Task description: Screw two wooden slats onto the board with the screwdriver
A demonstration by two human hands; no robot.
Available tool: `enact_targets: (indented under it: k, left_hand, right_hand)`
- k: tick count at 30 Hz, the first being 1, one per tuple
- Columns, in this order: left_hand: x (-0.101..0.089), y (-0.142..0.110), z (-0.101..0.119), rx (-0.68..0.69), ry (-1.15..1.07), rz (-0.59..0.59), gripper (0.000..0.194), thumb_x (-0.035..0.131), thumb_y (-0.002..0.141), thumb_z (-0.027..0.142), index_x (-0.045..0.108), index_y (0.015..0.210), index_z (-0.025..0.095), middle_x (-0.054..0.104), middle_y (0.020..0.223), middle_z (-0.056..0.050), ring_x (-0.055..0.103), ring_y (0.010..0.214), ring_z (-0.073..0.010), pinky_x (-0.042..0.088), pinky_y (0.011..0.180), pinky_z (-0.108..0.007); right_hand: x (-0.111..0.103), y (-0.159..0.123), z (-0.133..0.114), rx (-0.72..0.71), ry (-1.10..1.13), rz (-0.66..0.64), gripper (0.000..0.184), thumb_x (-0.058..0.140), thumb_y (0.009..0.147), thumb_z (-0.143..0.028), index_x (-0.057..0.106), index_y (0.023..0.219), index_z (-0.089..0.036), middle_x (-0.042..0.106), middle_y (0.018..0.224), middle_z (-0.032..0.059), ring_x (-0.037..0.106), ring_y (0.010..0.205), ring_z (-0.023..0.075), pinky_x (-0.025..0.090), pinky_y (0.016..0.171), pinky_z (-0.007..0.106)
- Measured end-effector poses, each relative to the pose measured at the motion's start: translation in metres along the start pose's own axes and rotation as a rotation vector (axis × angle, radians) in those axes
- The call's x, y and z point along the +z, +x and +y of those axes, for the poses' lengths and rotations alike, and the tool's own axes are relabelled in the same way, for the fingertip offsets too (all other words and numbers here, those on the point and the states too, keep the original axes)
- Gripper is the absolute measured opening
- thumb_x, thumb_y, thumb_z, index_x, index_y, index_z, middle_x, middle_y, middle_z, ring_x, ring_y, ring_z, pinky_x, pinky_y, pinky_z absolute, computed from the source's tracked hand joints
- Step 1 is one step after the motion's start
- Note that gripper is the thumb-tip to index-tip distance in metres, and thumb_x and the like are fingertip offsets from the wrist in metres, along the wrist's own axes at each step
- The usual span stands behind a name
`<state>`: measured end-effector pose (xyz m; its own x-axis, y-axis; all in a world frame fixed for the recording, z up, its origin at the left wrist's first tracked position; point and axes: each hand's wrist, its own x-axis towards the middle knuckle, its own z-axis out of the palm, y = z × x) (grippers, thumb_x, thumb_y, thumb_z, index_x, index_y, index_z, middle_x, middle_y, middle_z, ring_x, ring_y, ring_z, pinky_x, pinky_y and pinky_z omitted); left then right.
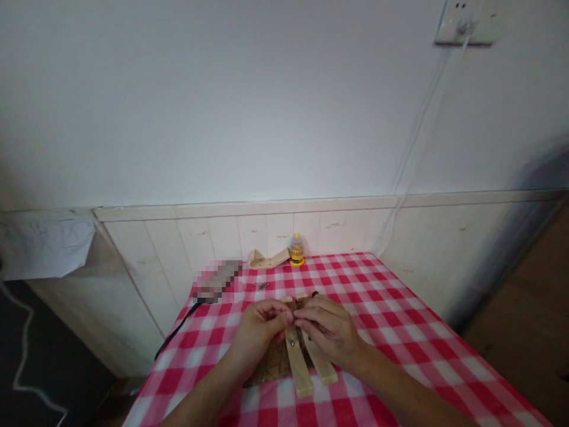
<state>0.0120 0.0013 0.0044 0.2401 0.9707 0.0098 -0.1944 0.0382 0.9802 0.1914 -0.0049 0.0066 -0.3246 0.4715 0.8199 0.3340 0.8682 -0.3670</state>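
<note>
Two hands [262, 323] [333, 329], two wooden strips [301, 373] [325, 369]

To the right of the right hand [331, 329], a broad stretch of red-and-white checkered tablecloth [391, 320] gives a hand passage from near to far. On the left, the lane between the left hand [267, 323] and the black cord [180, 326] is narrower. Between the forearms, the near ends of the 2 wooden bars [299, 367] can be reached, but the nearly meeting fingertips block the way farther along; only a slim gap separates the bars. Beyond the hands, small metal pieces [263, 285] lie low, while the curved wooden piece [269, 260] and yellow-capped container [296, 250] obstruct reach toward the white paneling [311, 228].
</note>
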Motion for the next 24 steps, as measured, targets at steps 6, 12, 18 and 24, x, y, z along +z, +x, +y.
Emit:
enact_targets:
  k: [6,12,18,24]
  left_hand:
    - [-0.016,0.007,-0.005,0.173,0.243,0.133,0.029,0.077,0.070,0.042,0.067,0.072,0.016,0.065,0.065,-0.001,0.055,0.060,-0.0128,0.043,0.058,-0.023]
    - [-0.028,0.022,-0.020,0.189,0.667,0.145,0.049,0.074,0.072,0.032,0.066,0.118,0.018,0.070,0.112,-0.010,0.064,0.096,-0.0223,0.050,0.085,-0.032]
    - [-0.023,0.026,-0.020,0.172,0.856,0.053,0.024,0.063,0.082,0.034,0.075,0.097,0.020,0.076,0.098,-0.008,0.067,0.096,-0.0259,0.050,0.085,-0.033]
    - [-0.024,0.026,-0.019,0.090,0.730,0.006,0.021,0.063,0.081,0.032,0.073,0.095,0.020,0.078,0.096,-0.005,0.070,0.087,-0.0230,0.051,0.076,-0.028]
  right_hand:
    - [-0.002,-0.002,0.004,0.224,-0.023,0.039,0.018,0.056,0.096,-0.019,0.073,0.100,-0.024,0.075,0.087,0.0058,0.071,0.080,0.0189,0.058,0.071,0.030]
    - [0.001,-0.006,0.010,0.306,0.018,0.022,0.019,0.057,0.093,-0.016,0.074,0.097,-0.023,0.076,0.090,0.0058,0.072,0.083,0.0183,0.058,0.074,0.029]
    - [0.006,-0.006,0.007,0.397,0.015,0.002,0.019,0.059,0.091,-0.016,0.076,0.096,-0.023,0.078,0.090,0.0053,0.073,0.081,0.0189,0.058,0.073,0.030]
    - [0.006,-0.006,0.010,0.488,-0.007,0.056,0.013,0.061,0.088,-0.018,0.073,0.090,-0.022,0.077,0.082,0.0040,0.072,0.072,0.0179,0.056,0.065,0.027]
